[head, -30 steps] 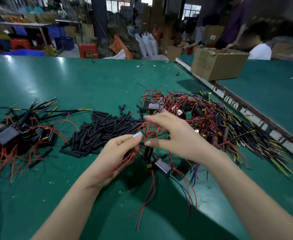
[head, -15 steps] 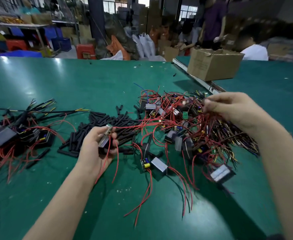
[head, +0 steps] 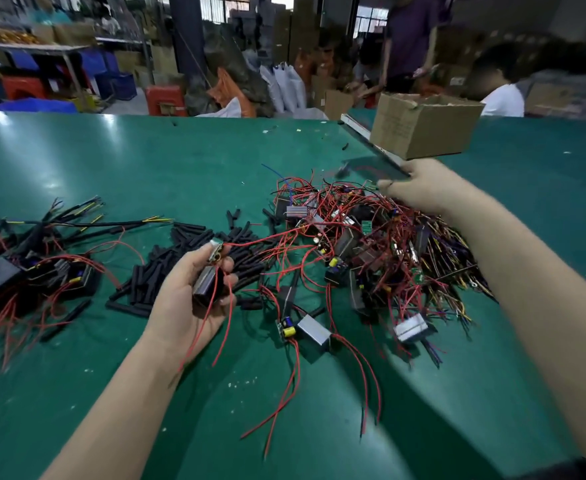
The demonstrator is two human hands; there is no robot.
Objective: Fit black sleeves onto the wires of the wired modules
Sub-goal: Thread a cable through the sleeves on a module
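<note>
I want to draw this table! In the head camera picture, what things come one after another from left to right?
Finished bundle of black-sleeved modules with red wires → heap of loose black sleeve tubes → left hand holding a small dark wired module → big tangle of red-wired modules → right hand above the tangle.

Wired module [head: 208,284] gripped in left hand [head: 184,299] at centre frame, red wires [head: 326,216] pulled by right hand [head: 423,188] at upper right, black sleeves [head: 167,271] piled between.

the right hand [head: 419,188] is motion-blurred, so its grip on the wires cannot be told.
</note>
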